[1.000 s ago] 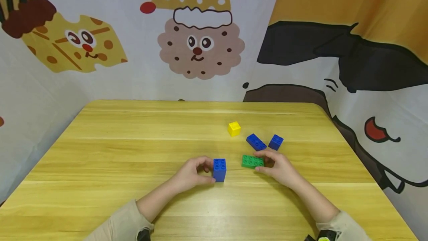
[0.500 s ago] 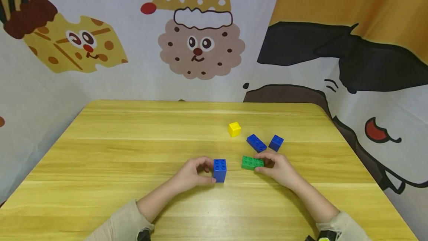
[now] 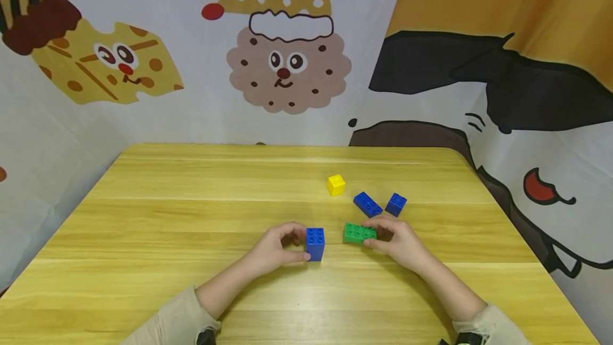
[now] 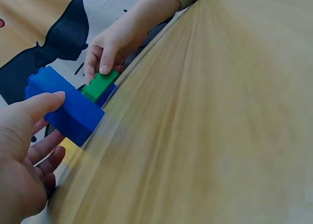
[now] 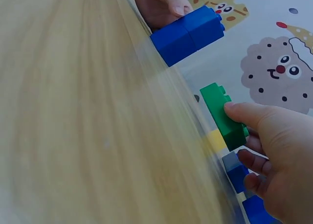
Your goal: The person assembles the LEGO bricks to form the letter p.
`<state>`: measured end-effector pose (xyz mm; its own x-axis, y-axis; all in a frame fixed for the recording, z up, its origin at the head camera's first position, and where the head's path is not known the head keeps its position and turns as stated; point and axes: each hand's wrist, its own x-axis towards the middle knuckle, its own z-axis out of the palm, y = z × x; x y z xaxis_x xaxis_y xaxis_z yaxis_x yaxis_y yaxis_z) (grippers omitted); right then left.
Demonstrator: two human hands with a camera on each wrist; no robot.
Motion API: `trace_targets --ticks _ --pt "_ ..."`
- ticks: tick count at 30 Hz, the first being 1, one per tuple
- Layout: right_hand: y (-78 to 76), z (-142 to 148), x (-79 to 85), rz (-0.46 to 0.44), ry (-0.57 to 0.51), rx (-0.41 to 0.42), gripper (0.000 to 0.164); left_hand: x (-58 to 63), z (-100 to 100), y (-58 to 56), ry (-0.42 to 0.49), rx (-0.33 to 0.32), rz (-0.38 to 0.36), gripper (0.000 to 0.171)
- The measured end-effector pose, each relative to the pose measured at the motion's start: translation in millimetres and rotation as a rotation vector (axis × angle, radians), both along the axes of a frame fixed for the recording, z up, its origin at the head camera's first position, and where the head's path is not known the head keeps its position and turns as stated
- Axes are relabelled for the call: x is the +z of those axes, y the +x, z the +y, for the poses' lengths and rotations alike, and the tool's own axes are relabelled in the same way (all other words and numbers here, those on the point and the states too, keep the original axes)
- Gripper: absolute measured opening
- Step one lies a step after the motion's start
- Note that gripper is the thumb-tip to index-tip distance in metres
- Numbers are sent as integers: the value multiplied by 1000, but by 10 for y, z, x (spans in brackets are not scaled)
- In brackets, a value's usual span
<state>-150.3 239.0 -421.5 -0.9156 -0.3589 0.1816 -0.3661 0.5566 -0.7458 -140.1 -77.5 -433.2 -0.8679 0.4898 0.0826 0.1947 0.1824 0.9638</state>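
Note:
Two blue building bricks [image 3: 314, 245], one stacked on the other, stand upright on the table with studs on top. My left hand [image 3: 280, 249] pinches this stack from its left side, the thumb [image 4: 56, 100] flat against the near face. To the right, my right hand [image 3: 399, 239] holds a long green building brick [image 3: 358, 233] by its right end, between thumb and fingers. The green brick lies level, studs up, its free end pointing at the blue stack with a gap between them. In the right wrist view the green brick [image 5: 222, 114] shows its smooth side.
Behind the right hand lie a long blue brick [image 3: 367, 204] and a smaller blue brick [image 3: 396, 204]. A yellow brick [image 3: 336, 185] sits farther back. The wooden table [image 3: 191, 185] ends at a wall cloth [image 3: 191, 121] printed with cartoon figures.
My right hand has shifted the green brick slightly left, toward the blue stack. The left hand and the stack stay in place.

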Motion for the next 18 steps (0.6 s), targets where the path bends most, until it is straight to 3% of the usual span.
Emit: trace_targets --ticks 18 --pt "131 -124 202 74 -40 20 32 16 14 30 91 5 4 41"
